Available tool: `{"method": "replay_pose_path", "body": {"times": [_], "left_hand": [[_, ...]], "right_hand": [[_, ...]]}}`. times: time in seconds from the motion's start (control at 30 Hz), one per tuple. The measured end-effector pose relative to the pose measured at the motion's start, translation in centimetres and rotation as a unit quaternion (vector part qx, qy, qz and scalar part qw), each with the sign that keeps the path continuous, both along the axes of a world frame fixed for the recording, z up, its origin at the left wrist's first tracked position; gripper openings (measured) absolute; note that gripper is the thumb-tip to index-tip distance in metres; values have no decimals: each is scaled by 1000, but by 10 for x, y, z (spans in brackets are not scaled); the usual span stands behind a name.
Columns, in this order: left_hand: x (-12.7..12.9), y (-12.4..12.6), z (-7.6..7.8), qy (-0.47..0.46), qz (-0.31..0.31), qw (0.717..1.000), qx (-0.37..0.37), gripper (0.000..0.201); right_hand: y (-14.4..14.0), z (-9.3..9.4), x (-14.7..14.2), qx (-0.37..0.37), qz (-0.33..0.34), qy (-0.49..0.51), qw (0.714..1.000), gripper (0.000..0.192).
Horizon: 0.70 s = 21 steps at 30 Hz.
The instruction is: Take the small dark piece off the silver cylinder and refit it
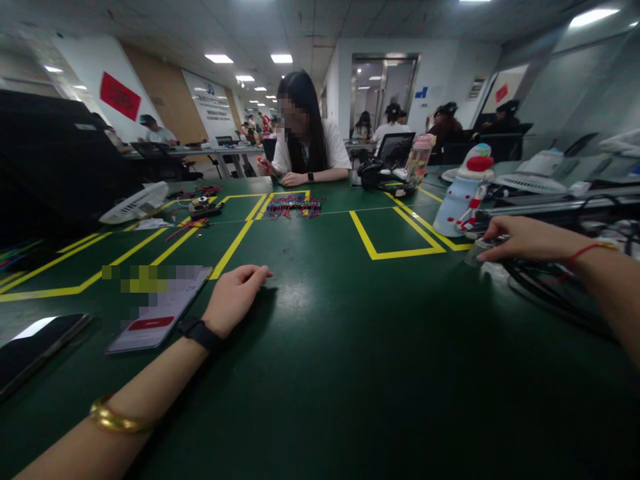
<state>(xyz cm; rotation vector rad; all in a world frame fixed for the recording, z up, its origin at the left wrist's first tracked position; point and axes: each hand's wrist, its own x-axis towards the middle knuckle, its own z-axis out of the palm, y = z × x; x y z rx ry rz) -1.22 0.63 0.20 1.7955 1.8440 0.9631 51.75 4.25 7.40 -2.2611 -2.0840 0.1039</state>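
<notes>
- Green tabletop (pixel 350 373) marked with yellow tape is carrying everything; a dark phone (pixel 35 350) is lying at the far left edge.
- A second phone (pixel 160 310) with a lit screen is lying just beside the left hand (pixel 235 300).
- The left hand is resting palm down on the tabletop, fingers loosely curled and holding nothing.
- A pile of coloured cords (pixel 295 207) is lying far across, in front of a seated person.
- The right hand (pixel 520 239) is reaching over a small clear cup (pixel 477 252) near the snowman bottle (pixel 465 190), fingers touching its top; a firm grip cannot be told.
</notes>
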Motion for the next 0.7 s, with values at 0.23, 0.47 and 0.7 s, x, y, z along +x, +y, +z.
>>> {"method": "replay_pose_path", "body": {"times": [0.23,0.47,0.7], "left_hand": [[2,0,0,8,3,1000,5,42],[2,0,0,15,6,1000,0,43],[17,-11,8,28,-49,998,41,36]], "right_hand": [[-12,-12,-82,106,107,306,940,46],[-85,-46,-231,92,352,382,850,30],[-95,-70,-242,50,356,397,845,56]]}}
